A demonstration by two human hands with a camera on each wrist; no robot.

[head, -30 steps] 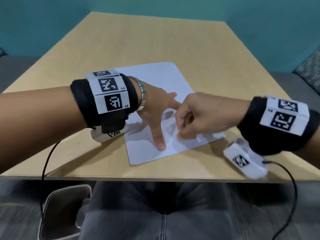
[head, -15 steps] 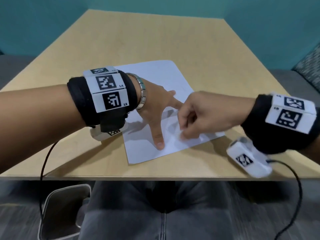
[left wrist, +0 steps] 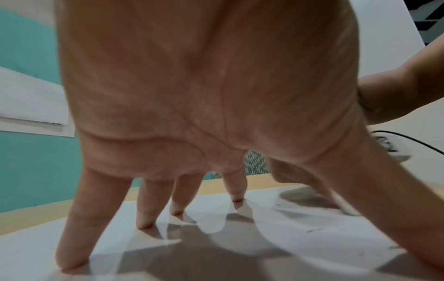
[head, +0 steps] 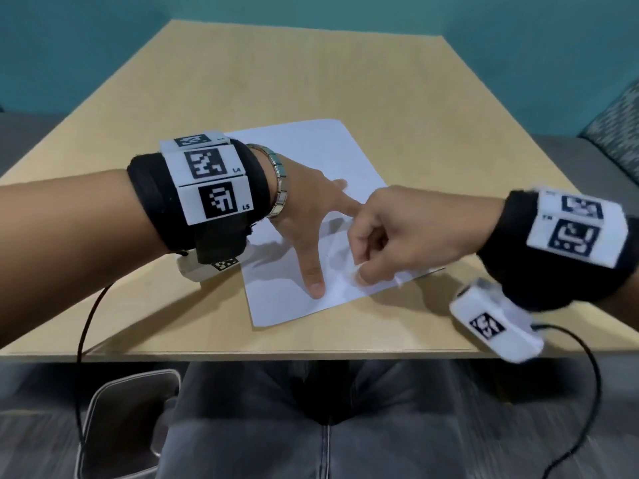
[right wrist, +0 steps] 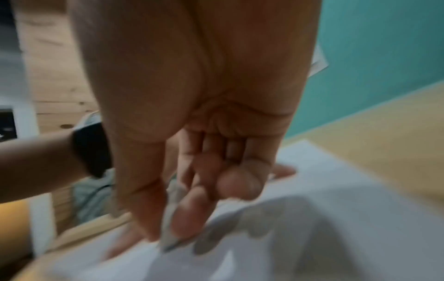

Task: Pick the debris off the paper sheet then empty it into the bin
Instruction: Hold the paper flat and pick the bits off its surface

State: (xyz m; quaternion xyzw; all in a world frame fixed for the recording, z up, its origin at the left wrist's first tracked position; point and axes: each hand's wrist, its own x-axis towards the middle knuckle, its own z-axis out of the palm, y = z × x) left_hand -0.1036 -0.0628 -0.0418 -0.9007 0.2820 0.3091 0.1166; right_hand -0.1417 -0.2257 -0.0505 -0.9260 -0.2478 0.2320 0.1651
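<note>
Right grip (head: 359,271) pinches a small white paper scrap (head: 354,268); left grip (head: 304,216), splayed wide, pins the white paper sheet (head: 311,150); best lift the scrap straight up.

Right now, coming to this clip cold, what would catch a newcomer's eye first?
The two hands meeting over the white paper sheet near the front edge of the tan table. The left hand presses the sheet with spread, straight fingers, while the right hand pinches a small pale scrap between thumb and forefinger. The bin sits on the floor, lower left.
</note>
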